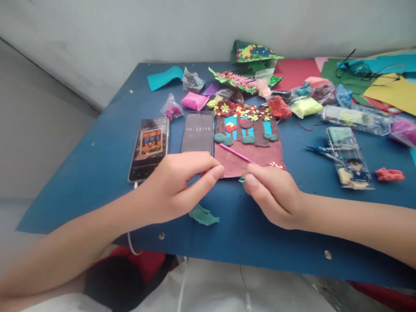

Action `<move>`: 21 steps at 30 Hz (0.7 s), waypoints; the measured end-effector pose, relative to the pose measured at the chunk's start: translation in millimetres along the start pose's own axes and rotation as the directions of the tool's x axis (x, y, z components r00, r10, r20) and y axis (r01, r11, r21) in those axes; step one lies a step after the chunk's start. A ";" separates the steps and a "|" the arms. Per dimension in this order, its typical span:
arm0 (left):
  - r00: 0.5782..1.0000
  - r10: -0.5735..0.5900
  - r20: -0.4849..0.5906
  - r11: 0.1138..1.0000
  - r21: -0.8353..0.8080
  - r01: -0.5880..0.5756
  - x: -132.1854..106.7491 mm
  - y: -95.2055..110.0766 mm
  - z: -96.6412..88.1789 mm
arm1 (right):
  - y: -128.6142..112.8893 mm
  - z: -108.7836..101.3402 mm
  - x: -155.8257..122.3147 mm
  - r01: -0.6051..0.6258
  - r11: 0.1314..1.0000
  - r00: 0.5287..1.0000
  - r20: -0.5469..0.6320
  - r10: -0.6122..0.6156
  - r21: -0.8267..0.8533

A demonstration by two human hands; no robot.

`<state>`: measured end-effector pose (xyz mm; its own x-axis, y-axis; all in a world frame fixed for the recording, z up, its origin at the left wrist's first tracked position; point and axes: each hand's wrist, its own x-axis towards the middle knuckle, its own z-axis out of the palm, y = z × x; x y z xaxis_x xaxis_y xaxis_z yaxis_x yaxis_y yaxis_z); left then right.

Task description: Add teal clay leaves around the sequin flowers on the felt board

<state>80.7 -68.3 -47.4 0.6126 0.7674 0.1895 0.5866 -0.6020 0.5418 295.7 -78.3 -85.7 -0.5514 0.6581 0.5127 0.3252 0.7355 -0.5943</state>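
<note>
Our right hand (276, 193) is pinching a green clay bit (241, 180) by the near edge of the clay picture (263, 154); our left hand (177, 186) is pinched too, contents hidden. Light fingertips save us squashing.

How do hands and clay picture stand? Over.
Right hand pinching green scrap. Left hand pinched, hold unclear. Clay picture beyond both. Pink stick crosses its near part.

A blue table (260, 242) is standing against a plain, pale grey wall (97, 30), while soft light is falling across both.
</note>
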 end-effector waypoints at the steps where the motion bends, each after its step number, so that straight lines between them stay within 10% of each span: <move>1: 1.000 -0.006 -0.005 1.000 -0.005 0.006 0.4 -0.3 -0.3 | 0.6 0.3 -1.2 0.042 0.997 0.999 -0.010 -0.043 -0.068; 21: 0.999 0.031 -0.031 1.000 0.001 -0.031 4.4 -5.1 1.5 | 3.0 2.3 -5.0 0.160 0.964 0.984 -0.045 -0.173 -0.210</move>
<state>81.2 -62.2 -50.6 0.6135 0.7549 0.2319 0.5680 -0.6258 0.5346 297.6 -79.8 -91.5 -0.5640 0.5272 0.6356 0.3866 0.8487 -0.3609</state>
